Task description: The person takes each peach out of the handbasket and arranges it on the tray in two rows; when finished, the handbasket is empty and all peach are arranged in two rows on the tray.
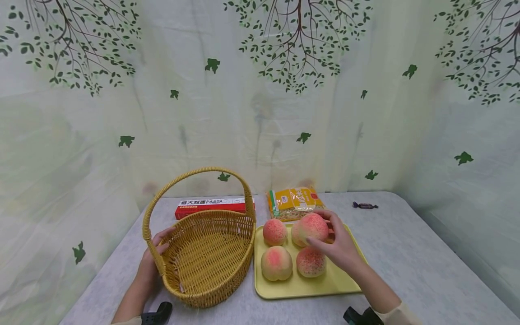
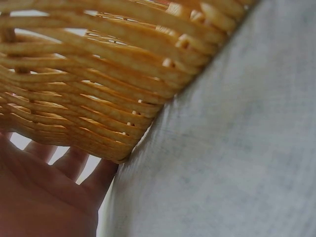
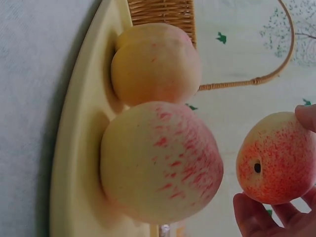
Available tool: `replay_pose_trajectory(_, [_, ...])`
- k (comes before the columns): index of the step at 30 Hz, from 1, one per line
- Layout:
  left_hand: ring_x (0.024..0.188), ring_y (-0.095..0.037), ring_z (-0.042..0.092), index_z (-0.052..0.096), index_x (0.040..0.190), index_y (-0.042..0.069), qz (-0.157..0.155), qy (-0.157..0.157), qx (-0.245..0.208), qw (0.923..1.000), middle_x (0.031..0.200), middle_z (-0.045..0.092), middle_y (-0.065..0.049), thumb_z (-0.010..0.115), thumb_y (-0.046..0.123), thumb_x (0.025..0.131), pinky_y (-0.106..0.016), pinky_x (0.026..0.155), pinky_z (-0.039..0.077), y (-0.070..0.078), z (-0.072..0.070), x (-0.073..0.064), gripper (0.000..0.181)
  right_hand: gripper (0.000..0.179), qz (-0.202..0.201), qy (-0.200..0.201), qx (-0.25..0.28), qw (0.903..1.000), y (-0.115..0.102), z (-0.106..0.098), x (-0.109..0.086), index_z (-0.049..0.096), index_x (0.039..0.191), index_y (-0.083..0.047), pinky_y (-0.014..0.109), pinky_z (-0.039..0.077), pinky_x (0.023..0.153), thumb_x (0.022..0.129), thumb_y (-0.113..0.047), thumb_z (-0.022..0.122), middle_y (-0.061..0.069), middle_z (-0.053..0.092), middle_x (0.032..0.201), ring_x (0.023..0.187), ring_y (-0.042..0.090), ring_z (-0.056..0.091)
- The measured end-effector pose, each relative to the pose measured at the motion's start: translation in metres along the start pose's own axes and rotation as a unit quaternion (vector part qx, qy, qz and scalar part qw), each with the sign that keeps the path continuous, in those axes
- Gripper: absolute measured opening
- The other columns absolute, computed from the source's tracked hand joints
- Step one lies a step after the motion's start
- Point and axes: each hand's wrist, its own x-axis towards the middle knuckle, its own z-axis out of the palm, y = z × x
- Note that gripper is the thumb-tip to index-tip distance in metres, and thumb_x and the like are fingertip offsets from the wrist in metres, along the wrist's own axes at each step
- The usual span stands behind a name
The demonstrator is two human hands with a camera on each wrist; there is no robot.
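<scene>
A wicker basket with a tall arched handle stands on the left of the table. My left hand holds its left side beside the handle's base; in the left wrist view the fingers lie spread along the outer weave. My right hand grips a red-speckled peach between thumb and fingers, lifted above a yellow tray. Other peaches rest on the tray: a red one, a paler one and a speckled one. Another peach is partly hidden behind the held one.
Behind the basket lies a red and white pasta box. A yellow food packet sits behind the tray, touching or close to its back edge. A small dark wrapped candy lies at the back right. A leaf-print curtain hangs behind the table.
</scene>
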Motion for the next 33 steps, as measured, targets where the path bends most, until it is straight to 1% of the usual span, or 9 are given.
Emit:
replay_pose_trajectory(7, [0.123, 0.01, 0.037, 0.036, 0.152, 0.011, 0.002, -0.003, -0.002, 1.0, 0.155, 0.034, -0.006, 0.031, 0.028, 0.105, -0.005, 0.093, 0.03, -0.001, 0.0, 0.0, 0.05, 0.074, 0.039, 0.013, 0.002, 0.9991, 0.014, -0.008, -0.008, 0.038, 0.145, -0.015, 0.023, 0.049, 0.088, 0.086, -0.031, 0.078, 0.007, 0.053, 0.137, 0.121, 0.026, 0.053])
replay_pose_trajectory(13, [0.122, 0.013, 0.04, 0.037, 0.15, 0.009, 0.014, -0.001, -0.025, 0.9996, 0.144, 0.041, 0.01, 0.033, 0.021, 0.104, -0.005, 0.094, 0.031, -0.001, -0.002, -0.002, 0.047, 0.078, 0.062, 0.018, -0.003, 0.9979, 0.02, -0.014, -0.007, 0.035, 0.147, -0.015, 0.021, 0.047, 0.091, 0.085, -0.035, 0.078, 0.008, 0.049, 0.142, 0.123, 0.027, 0.051])
replay_pose_trajectory(15, [0.122, 0.012, 0.04, 0.037, 0.15, 0.008, 0.016, -0.001, -0.027, 0.9995, 0.144, 0.041, 0.011, 0.032, 0.02, 0.105, -0.006, 0.094, 0.032, -0.002, -0.002, -0.002, 0.047, 0.079, 0.07, 0.018, -0.006, 0.9974, 0.023, -0.016, -0.008, 0.034, 0.147, -0.015, 0.021, 0.047, 0.091, 0.085, -0.036, 0.078, 0.008, 0.048, 0.143, 0.124, 0.027, 0.051])
replay_pose_trajectory(17, [0.123, 0.012, 0.04, 0.037, 0.15, 0.009, 0.012, -0.003, -0.022, 0.9997, 0.147, 0.04, 0.008, 0.032, 0.021, 0.105, -0.006, 0.094, 0.031, -0.003, -0.002, -0.001, 0.047, 0.08, 0.077, 0.018, -0.006, 0.9969, 0.027, -0.019, -0.009, 0.033, 0.147, -0.015, 0.02, 0.047, 0.09, 0.085, -0.037, 0.078, 0.008, 0.047, 0.144, 0.124, 0.027, 0.051])
replay_pose_trajectory(21, [0.123, 0.01, 0.039, 0.035, 0.152, 0.011, -0.003, -0.002, -0.01, 0.9999, 0.154, 0.034, -0.003, 0.03, 0.026, 0.106, -0.006, 0.093, 0.031, -0.002, -0.002, 0.001, 0.049, 0.08, 0.087, 0.02, -0.004, 0.996, 0.031, -0.026, -0.012, 0.033, 0.147, -0.015, 0.018, 0.048, 0.086, 0.085, -0.036, 0.078, 0.009, 0.045, 0.145, 0.122, 0.027, 0.05])
replay_pose_trajectory(23, [0.123, 0.009, 0.039, 0.034, 0.153, 0.011, -0.008, -0.002, -0.009, 0.9999, 0.156, 0.032, -0.006, 0.03, 0.028, 0.106, -0.006, 0.093, 0.031, -0.001, -0.002, 0.001, 0.05, 0.081, 0.093, 0.019, -0.005, 0.9954, 0.033, -0.029, -0.013, 0.033, 0.148, -0.014, 0.017, 0.048, 0.084, 0.085, -0.036, 0.079, 0.01, 0.045, 0.145, 0.12, 0.028, 0.05])
replay_pose_trajectory(25, [0.123, 0.008, 0.039, 0.034, 0.152, 0.011, -0.005, -0.002, -0.011, 0.9999, 0.156, 0.032, -0.007, 0.03, 0.028, 0.106, -0.006, 0.093, 0.032, 0.0, -0.001, 0.001, 0.05, 0.081, 0.101, 0.016, -0.011, 0.9947, 0.035, -0.031, -0.013, 0.032, 0.148, -0.014, 0.017, 0.048, 0.085, 0.085, -0.036, 0.078, 0.011, 0.044, 0.146, 0.121, 0.028, 0.05])
replay_pose_trajectory(28, [0.122, 0.009, 0.04, 0.035, 0.152, 0.009, 0.003, -0.002, -0.014, 0.9999, 0.153, 0.036, -0.003, 0.03, 0.026, 0.106, -0.006, 0.093, 0.032, -0.002, -0.001, 0.001, 0.049, 0.083, 0.111, 0.007, -0.021, 0.9935, 0.039, -0.035, -0.013, 0.032, 0.149, -0.013, 0.022, 0.049, 0.088, 0.085, -0.038, 0.078, 0.011, 0.044, 0.147, 0.123, 0.029, 0.05])
replay_pose_trajectory(33, [0.121, 0.011, 0.042, 0.035, 0.151, 0.009, 0.006, -0.002, -0.018, 0.9998, 0.15, 0.038, 0.002, 0.031, 0.026, 0.106, -0.007, 0.093, 0.034, -0.007, -0.001, 0.003, 0.048, 0.085, 0.128, -0.01, -0.029, 0.9913, 0.046, -0.04, -0.013, 0.03, 0.15, -0.013, 0.038, 0.051, 0.096, 0.085, -0.039, 0.078, 0.013, 0.043, 0.148, 0.126, 0.031, 0.05])
